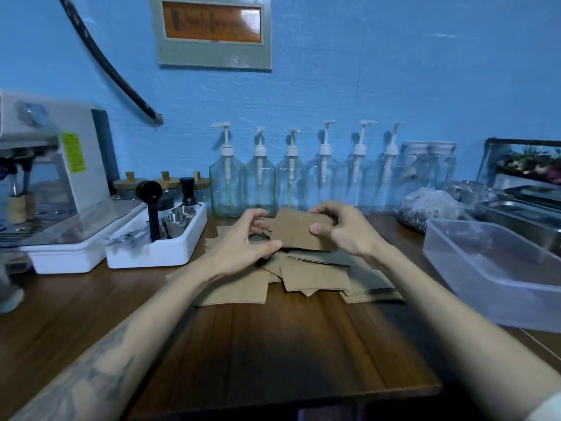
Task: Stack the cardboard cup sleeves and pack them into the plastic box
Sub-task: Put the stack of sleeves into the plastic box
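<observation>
Both hands, left hand (243,238) and right hand (343,229), pinched one cardboard sleeve (300,232) by its side edges; light, flat, bendable; plastic box (485,287) at table's right edge

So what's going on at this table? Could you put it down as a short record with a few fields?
left hand: left hand grips the left edge of the held sleeve
right hand: right hand pinches its right edge
loose sleeves: loose sleeves lie scattered flat on the wooden table under the hands
plastic box: plastic box sits at the right, no sleeves in it
behind: pump bottles stand in a row along the blue wall
</observation>
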